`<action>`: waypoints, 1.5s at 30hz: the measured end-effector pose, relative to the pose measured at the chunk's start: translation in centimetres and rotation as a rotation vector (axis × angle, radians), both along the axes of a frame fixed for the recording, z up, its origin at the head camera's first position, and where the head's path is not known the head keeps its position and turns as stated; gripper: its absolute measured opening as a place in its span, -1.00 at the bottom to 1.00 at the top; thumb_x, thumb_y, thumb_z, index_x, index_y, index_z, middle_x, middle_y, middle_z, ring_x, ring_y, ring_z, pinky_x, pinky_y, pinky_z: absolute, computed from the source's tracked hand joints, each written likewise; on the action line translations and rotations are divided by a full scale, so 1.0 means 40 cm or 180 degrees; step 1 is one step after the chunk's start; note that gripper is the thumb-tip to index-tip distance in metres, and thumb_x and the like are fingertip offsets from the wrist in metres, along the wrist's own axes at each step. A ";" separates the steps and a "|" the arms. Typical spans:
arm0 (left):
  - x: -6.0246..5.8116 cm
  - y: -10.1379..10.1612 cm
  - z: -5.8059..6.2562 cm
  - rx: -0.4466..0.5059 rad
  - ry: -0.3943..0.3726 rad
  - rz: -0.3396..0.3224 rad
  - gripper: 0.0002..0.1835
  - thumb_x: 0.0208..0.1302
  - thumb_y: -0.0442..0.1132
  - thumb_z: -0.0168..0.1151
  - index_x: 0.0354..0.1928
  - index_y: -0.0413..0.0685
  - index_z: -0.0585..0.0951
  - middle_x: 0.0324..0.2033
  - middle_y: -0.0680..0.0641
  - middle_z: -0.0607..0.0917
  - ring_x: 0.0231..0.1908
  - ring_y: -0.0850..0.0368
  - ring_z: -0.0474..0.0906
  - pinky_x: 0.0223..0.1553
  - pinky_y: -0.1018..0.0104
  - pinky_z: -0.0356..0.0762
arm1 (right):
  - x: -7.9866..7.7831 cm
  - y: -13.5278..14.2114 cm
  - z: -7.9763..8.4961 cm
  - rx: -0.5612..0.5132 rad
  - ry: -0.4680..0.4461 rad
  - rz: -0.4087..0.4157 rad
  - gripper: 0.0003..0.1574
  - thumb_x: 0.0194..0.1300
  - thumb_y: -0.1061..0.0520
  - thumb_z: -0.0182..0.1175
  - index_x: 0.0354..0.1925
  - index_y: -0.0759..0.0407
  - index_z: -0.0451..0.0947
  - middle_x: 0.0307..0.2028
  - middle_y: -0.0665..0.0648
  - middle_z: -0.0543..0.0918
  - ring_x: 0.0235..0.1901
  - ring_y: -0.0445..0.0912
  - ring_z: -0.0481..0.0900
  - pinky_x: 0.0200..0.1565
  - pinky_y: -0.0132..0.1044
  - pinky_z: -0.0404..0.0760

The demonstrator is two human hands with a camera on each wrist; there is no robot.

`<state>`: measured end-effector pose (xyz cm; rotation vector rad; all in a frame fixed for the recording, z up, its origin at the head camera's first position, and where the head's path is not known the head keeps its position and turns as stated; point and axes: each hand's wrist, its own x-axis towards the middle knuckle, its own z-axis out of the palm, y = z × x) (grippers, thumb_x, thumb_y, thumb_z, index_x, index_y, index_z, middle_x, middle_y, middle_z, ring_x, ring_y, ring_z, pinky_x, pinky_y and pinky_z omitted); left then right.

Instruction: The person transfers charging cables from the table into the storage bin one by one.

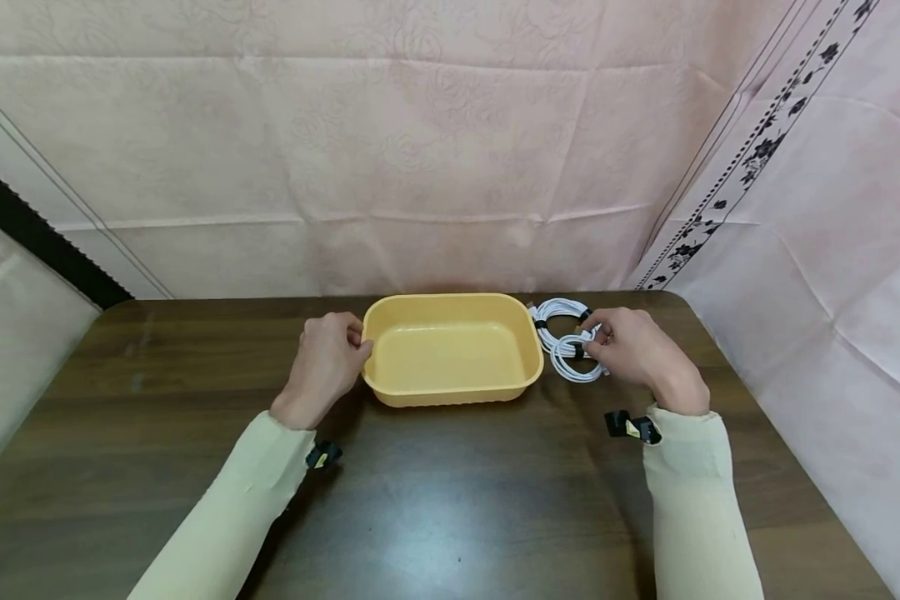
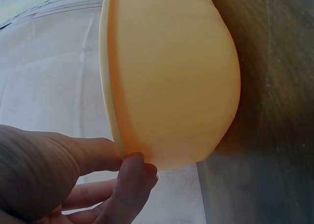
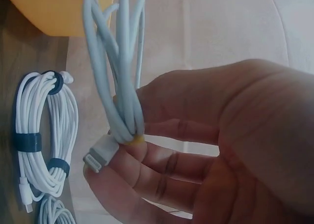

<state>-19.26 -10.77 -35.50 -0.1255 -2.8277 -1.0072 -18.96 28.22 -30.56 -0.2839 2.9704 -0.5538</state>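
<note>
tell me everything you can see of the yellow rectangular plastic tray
The yellow, rounded-rectangular tray looks like smooth plastic, with a thin rim, raised walls and a flat floor. It sits upright near the far edge of the dark brown wooden table, with nothing visible inside. The bare left hand pinches its left rim. Coiled white cables lie just off its right end; whether they touch it is unclear.

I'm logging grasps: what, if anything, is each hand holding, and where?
The left hand pinches the yellow tray by its rim, at the left end. The right hand holds a coiled white cable at its yellow band, beside the connector.
</note>
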 end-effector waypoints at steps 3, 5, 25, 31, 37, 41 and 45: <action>0.000 0.000 0.000 -0.0010 0.0005 0.0006 -0.85 0.32 -0.32 0.31 -0.18 -0.30 0.71 -0.33 -0.20 0.74 -0.40 0.04 0.62 -0.38 0.27 0.61 | 0.000 -0.010 0.003 -0.0008 0.0008 -0.0017 -0.63 0.36 0.17 0.18 0.08 0.26 0.64 -0.27 0.20 0.69 -0.40 -0.07 0.57 -0.40 -0.26 0.49; 0.000 0.001 0.000 -0.0012 0.0004 0.0004 -0.85 0.33 -0.32 0.31 -0.18 -0.30 0.71 -0.33 -0.20 0.74 -0.41 0.04 0.62 -0.38 0.27 0.61 | 0.001 -0.015 0.006 0.0003 -0.0001 -0.0027 -0.64 0.36 0.15 0.18 0.07 0.24 0.64 -0.25 0.20 0.70 -0.37 -0.06 0.58 -0.40 -0.26 0.49; 0.001 0.002 0.001 -0.0030 0.0006 0.0011 -0.83 0.32 -0.31 0.32 -0.17 -0.31 0.70 -0.33 -0.20 0.73 -0.40 0.03 0.61 -0.36 0.25 0.62 | -0.006 -0.025 0.000 -0.0032 0.0030 -0.0054 -0.63 0.33 0.18 0.17 0.06 0.28 0.64 -0.24 0.23 0.70 -0.38 -0.05 0.59 -0.40 -0.27 0.52; 0.001 0.002 0.002 -0.0046 -0.0018 0.0034 -0.83 0.32 -0.31 0.31 -0.17 -0.30 0.70 -0.31 -0.20 0.74 -0.37 0.03 0.63 -0.32 0.22 0.64 | -0.008 -0.032 0.004 -0.0036 0.0015 -0.0071 -0.62 0.36 0.17 0.18 0.08 0.30 0.62 -0.23 0.24 0.70 -0.36 -0.04 0.61 -0.38 -0.27 0.53; 0.002 0.000 0.000 -0.0031 0.0035 0.0022 -0.83 0.32 -0.32 0.31 -0.17 -0.31 0.70 -0.31 -0.21 0.75 -0.37 0.02 0.64 -0.32 0.20 0.65 | -0.008 -0.039 0.004 -0.0051 0.0055 -0.0064 -0.61 0.35 0.16 0.20 0.08 0.32 0.62 -0.23 0.26 0.71 -0.33 -0.02 0.62 -0.34 -0.26 0.54; 0.002 0.000 -0.002 -0.0038 0.0070 0.0016 -0.84 0.31 -0.32 0.31 -0.19 -0.31 0.71 -0.33 -0.20 0.75 -0.38 0.02 0.64 -0.32 0.19 0.64 | -0.005 -0.042 0.003 -0.0062 0.0066 -0.0093 -0.61 0.35 0.17 0.19 0.09 0.32 0.62 -0.23 0.25 0.72 -0.31 -0.01 0.63 -0.31 -0.23 0.55; 0.002 0.001 -0.002 -0.0038 0.0067 0.0003 -0.84 0.31 -0.31 0.31 -0.19 -0.31 0.71 -0.33 -0.20 0.75 -0.39 0.02 0.63 -0.33 0.20 0.63 | -0.002 -0.044 -0.002 -0.0076 0.0137 -0.0077 -0.62 0.35 0.17 0.17 0.07 0.32 0.63 -0.26 0.22 0.73 -0.33 -0.02 0.62 -0.28 -0.20 0.57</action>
